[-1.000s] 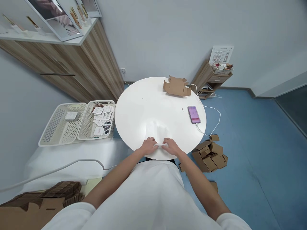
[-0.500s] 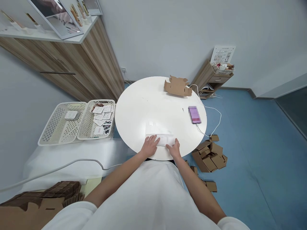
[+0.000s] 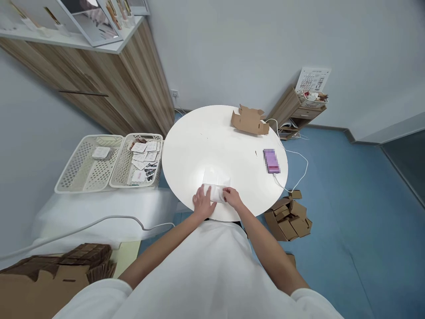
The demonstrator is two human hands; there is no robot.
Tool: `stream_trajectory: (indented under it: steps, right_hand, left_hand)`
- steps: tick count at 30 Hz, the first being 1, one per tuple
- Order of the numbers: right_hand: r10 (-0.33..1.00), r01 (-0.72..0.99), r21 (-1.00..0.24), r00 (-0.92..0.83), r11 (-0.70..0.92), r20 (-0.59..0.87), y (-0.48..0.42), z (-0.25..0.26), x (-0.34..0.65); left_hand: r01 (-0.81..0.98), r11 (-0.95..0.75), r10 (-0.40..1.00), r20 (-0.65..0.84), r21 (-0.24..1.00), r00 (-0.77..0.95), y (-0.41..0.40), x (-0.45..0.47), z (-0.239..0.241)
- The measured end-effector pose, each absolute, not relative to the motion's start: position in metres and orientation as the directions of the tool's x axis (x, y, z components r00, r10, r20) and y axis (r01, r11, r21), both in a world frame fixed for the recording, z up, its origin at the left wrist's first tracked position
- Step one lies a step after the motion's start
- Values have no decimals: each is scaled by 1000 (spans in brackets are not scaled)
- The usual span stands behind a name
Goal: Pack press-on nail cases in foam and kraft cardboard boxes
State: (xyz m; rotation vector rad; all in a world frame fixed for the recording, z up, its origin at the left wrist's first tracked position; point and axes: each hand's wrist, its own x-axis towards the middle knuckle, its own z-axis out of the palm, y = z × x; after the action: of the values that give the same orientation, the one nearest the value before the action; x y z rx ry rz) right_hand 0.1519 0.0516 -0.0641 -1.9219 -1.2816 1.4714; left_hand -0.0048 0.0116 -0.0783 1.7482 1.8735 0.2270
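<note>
**Two hands on a folded white sheet at the near rim of a round table**

Far left, off the table: flat cardboard blanks (image 3: pixel 56 270) in a stack, a white cable (image 3: pixel 99 223) trailing over a pale surface, then two perforated baskets side by side. Left basket (image 3: pixel 71 170) nearly bare; right basket (image 3: pixel 124 177) strewn with printed cards.

Centre, on the round table (image 3: pixel 199 141): folded white sheet (image 3: pixel 215 192), lying flat just inside the near rim and bracketed by both hands.
- Left hand (image 3: pixel 203 204): laid over the left end, fingers spread and pressing down, not closed around anything.
- Right hand (image 3: pixel 232 198): touching the right end with curled fingers; pinching or merely pushing, impossible to tell at this size.
- Long axis: left to right across the body, roughly parallel to the near rim, one end pointing at each hand.
- A paler flat part just beyond the bundle, too faint to make out.

Step in hand, by judgement: tightening a fold already begun, not yet finished. Called for next, by the same judgement: steady pressure on the left end, a square turn of the right end over it, and care to stay inside the rim.

Right of centre: open cardboard box (image 3: pixel 249 122) at the far rim, phone (image 3: pixel 271 160) on a charging lead (image 3: pixel 300 170), well apart from the hands. On the floor below, a heap of cardboard pieces (image 3: pixel 288 217).
</note>
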Motion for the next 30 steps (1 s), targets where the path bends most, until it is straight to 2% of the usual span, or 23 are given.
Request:
stream_trajectory:
  steps: [2, 4, 6, 9, 12, 15, 18, 20, 23, 24, 26, 28, 30]
  right_hand:
    - [833, 415, -754, 15, -508, -553, 52, -62, 149]
    - [836, 419, -758, 3, -500, -549, 52, -60, 150]
    - [842, 423, -765, -9, -486, -540, 51, -60, 153]
    - [850, 423, -772, -9, -475, -527, 49, -65, 155]
    - [859, 434, -771, 13, -466, -512, 48, -73, 152]
    - [898, 549, -738, 54, -392, -437, 49, -78, 147]
    - [924, 605, -728, 34, -322, -381, 48, -79, 147]
    - [910, 502, -790, -14, -352, -414, 47, -79, 151]
    - [875, 254, -856, -65, -451, -480, 44, -79, 156]
    - [874, 228, -857, -45, -462, -483, 43, -80, 156]
    - [890, 309, -841, 42, -443, -454, 43, -83, 154]
    - [909, 440, -799, 120, -409, -399, 44, -88, 150]
    - [925, 510, -776, 128, -371, -358, 46, -93, 148]
  left_hand:
    - [723, 443, 880, -413, 531, -235, 10, -8, -81]
    - [532, 590, 804, -508, 608, -310, 11, -9, -82]
    - [352, 648, 761, -558, 675, -331, 14, -7, -83]
    - [96, 712, 669, -629, 696, -396, 22, -4, -82]
    - [-15, 673, 704, -647, 739, -294, 29, -5, -81]
    - [96, 549, 836, -543, 830, -81, 33, -4, -78]
    - [351, 328, 920, -381, 877, 92, 34, 5, -75]
    - [537, 150, 939, -291, 830, 186, 31, 15, -74]
    - [736, -88, 925, -219, 672, 311, 20, 29, -74]
    - [772, -149, 915, -210, 618, 345, 15, 32, -74]
    - [803, -235, 900, -190, 548, 393, 5, 33, -76]
    - [783, -285, 889, -153, 553, 432, -1, 28, -78]
    - [746, -303, 894, -95, 593, 439, 0, 20, -80]
